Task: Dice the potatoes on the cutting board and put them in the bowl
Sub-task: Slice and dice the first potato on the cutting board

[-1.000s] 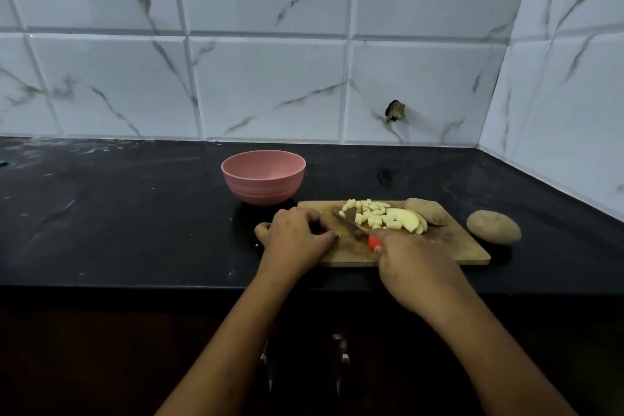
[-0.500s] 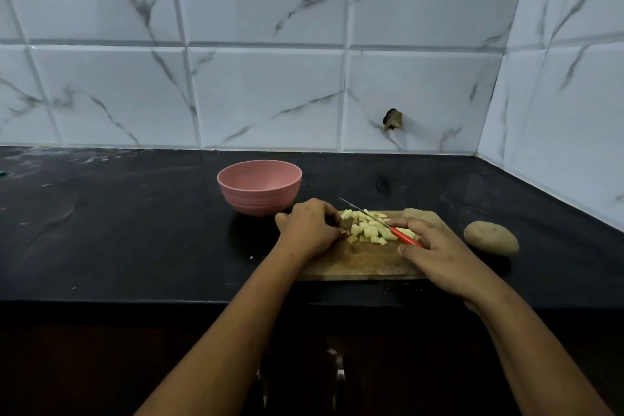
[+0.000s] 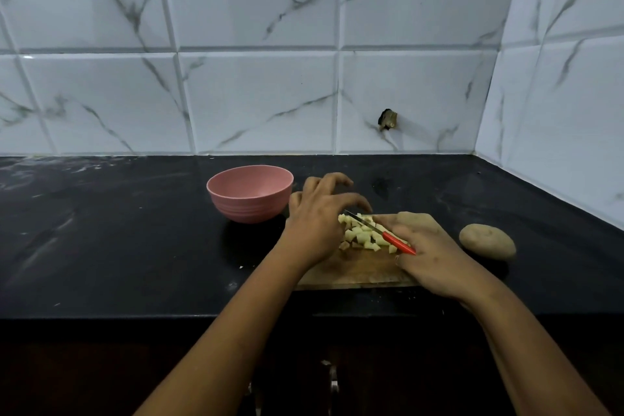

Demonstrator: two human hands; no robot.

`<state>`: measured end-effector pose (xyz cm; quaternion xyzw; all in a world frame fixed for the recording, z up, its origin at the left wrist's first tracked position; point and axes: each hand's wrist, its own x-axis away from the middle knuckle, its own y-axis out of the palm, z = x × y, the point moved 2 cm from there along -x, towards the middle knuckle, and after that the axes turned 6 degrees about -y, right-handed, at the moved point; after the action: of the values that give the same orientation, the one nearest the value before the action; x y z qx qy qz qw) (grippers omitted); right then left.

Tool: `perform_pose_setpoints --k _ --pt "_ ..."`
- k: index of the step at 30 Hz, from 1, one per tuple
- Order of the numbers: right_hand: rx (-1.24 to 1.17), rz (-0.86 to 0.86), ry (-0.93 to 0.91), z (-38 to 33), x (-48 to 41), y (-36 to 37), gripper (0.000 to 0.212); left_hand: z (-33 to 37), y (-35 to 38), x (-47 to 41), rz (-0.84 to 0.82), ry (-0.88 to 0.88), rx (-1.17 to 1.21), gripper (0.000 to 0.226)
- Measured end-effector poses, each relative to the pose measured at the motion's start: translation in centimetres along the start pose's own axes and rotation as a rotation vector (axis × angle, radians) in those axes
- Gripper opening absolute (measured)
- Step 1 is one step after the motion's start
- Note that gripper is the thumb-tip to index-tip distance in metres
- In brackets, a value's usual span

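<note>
Pale diced potato pieces (image 3: 361,237) lie in a loose pile on the wooden cutting board (image 3: 351,272). My left hand (image 3: 315,223) hovers at the pile's left side, fingers spread and curved, holding nothing. My right hand (image 3: 429,255) is cupped against the pile's right side and grips a red-handled knife (image 3: 396,242), whose blade lies across the pieces and points toward my left hand. A pink bowl (image 3: 248,206) stands just left of the board; nothing shows above its rim. My right hand hides the board's right end.
A whole unpeeled potato (image 3: 488,242) rests on the black counter (image 3: 118,230) right of the board. White marble-look tiled walls close the back and the right corner. Small potato scraps lie on the counter near its front edge, close to the board.
My left hand left the board's left edge, moved up beside the pile and spread its fingers. My right hand swung the knife round, and its blade now lies across the diced pieces.
</note>
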<state>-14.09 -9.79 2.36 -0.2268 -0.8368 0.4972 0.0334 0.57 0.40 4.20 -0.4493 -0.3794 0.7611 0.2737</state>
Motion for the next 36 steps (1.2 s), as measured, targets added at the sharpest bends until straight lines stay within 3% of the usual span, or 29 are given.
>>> perform_pose_setpoints --k 5,11,14,18,21,25,30,36 --pt "-0.029 0.02 0.033 0.1 0.2 -0.1 0.062 0.3 0.8 -1.0 -0.164 0.022 -0.171 0.037" --pt "-0.19 0.098 0.049 0.4 1.0 -0.1 0.05 -1.2 0.4 -2.3 -0.123 -0.12 -0.087 0.054" --pt "-0.308 0.273 0.069 0.8 1.2 0.1 0.032 -2.5 0.6 -2.6 -0.13 -0.244 0.035 0.072" --pt "-0.419 0.471 0.143 1.4 1.3 -0.1 0.015 -3.0 2.0 -2.6 -0.289 -0.316 0.153 0.05" --pt "-0.34 0.587 0.156 1.7 1.3 -1.0 0.003 -1.8 3.1 -2.1 -0.468 -0.281 0.123 0.054" --pt "-0.217 0.551 0.22 1.9 0.5 -1.6 0.006 0.0 3.4 -2.0 -0.504 -0.257 0.268 0.059" --pt "-0.05 0.415 0.257 1.2 -0.5 -0.8 0.038 0.2 3.5 -1.9 -0.463 -0.313 0.433 0.066" --pt "0.036 0.487 0.287 1.3 -0.5 -0.2 0.036 0.1 3.2 -1.7 -0.391 -0.358 0.581 0.091"
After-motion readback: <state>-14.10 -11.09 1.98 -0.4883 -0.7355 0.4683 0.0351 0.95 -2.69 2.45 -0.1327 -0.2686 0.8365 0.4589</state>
